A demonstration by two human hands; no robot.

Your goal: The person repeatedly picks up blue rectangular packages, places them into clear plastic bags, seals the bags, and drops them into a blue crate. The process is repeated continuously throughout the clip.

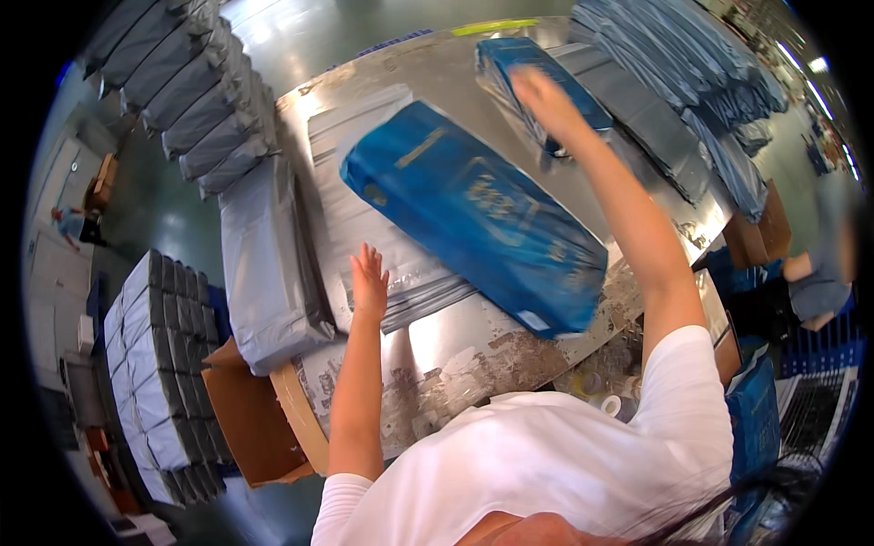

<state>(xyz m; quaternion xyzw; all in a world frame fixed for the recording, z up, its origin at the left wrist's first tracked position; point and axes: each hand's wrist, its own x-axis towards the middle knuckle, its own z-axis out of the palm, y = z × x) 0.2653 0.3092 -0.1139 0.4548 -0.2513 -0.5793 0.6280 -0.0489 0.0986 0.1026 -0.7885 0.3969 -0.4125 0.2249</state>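
Note:
A large blue plastic-wrapped package [473, 214] with pale print lies slantwise at the middle of the metal-topped table, its right end smeared by motion. Under its left part are flat grey plastic bags [332, 209]. My left hand [370, 284] is just below the package's left half, fingers spread, apparently holding nothing. Farther off, my right hand [546, 102] reaches over a second blue package [583, 96] near the table's far edge. Motion blurs its fingers, so whether they grip that package is unclear.
Stacked grey bags [674, 64] fill the far right. At the left stand a grey wrapped bundle [264, 246] and a tall grey pile [191, 91]. An open cardboard box [255, 423] sits by the table's left corner. Tape rolls [610, 405] lie near my body. Another person [824, 282] is at the right.

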